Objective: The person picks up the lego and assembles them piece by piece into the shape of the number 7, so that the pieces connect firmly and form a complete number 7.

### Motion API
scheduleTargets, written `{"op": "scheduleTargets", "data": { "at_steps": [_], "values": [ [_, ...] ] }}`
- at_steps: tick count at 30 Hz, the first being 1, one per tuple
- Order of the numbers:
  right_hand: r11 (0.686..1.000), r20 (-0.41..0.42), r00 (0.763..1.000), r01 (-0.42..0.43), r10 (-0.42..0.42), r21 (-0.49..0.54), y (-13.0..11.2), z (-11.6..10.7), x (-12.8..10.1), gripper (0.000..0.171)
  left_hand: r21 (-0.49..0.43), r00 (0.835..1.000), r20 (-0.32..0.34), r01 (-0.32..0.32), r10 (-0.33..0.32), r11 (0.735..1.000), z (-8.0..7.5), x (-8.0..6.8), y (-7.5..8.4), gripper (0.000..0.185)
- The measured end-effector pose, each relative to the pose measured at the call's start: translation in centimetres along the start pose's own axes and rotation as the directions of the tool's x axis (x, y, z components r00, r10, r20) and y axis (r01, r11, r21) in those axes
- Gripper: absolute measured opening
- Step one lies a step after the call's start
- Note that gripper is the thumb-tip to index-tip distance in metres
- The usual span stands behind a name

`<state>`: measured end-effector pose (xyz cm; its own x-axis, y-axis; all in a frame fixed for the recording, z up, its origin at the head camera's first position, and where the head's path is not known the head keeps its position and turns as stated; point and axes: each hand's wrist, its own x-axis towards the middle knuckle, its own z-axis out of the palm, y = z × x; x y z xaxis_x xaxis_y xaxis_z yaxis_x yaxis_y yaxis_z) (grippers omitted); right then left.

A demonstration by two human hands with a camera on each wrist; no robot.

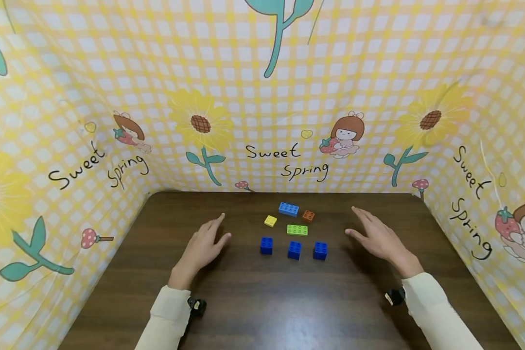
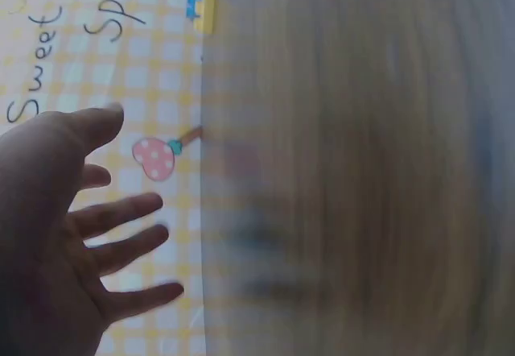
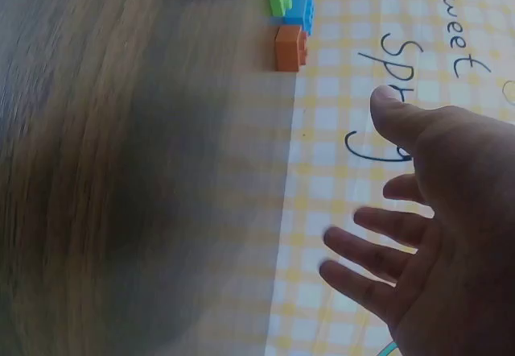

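Head view: seven bricks on dark tabletop (image 1: 253,301): three dark blue cubes (image 1: 294,250) in a row; behind them, green plate (image 1: 297,230), yellow (image 1: 270,220), orange (image 1: 308,216), light blue (image 1: 288,209). Left hand (image 1: 203,248) and right hand (image 1: 376,236) flanking the row, fingers spread, holding nothing. Wrist views: tabletop blurred, bricks cut off at top edge.

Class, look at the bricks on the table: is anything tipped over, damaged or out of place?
Nothing stands out. Three dark blue bricks sit in a row, the other bricks lie flat behind them, and the left hand and right hand are open, holding nothing.
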<state>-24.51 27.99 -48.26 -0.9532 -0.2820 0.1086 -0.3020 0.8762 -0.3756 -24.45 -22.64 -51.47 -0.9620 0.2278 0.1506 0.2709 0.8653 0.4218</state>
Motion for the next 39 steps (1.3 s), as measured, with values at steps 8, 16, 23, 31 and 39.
{"op": "scheduleTargets", "data": {
  "at_steps": [8, 16, 23, 31, 39],
  "values": [
    [0.998, -0.072, 0.997, 0.044, -0.042, 0.035, -1.5, 0.1, 0.0, 0.056, -0.106, 0.988, -0.15, -0.054, 0.037, 0.993, 0.5, 0.3, 2.7, 0.04],
    [0.994, -0.097, 0.993, 0.076, -0.068, 0.083, -2.9, 0.2, 0.2, 0.032, -0.139, 0.972, -0.227, -0.102, 0.069, 0.985, 0.6, 0.4, 4.1, 0.012],
    [0.987, -0.096, 0.989, 0.124, -0.114, 0.101, -4.2, 0.6, 0.2, 0.014, -0.187, 0.973, -0.22, -0.11, 0.067, 0.976, 1.2, 0.1, 4.9, 0.013],
    [0.977, -0.099, 0.981, 0.18, -0.169, 0.112, -5.3, 1.4, -0.2, 0.007, -0.28, 0.982, -0.185, -0.102, 0.05, 0.954, 2.1, -0.4, 5.8, 0.011],
    [0.955, -0.127, 0.97, 0.227, -0.205, 0.191, -6.8, 2.0, -0.5, 0.003, -0.357, 0.982, -0.165, -0.145, 0.09, 0.923, 2.8, -0.1, 6.8, 0.008]
  ]
}}
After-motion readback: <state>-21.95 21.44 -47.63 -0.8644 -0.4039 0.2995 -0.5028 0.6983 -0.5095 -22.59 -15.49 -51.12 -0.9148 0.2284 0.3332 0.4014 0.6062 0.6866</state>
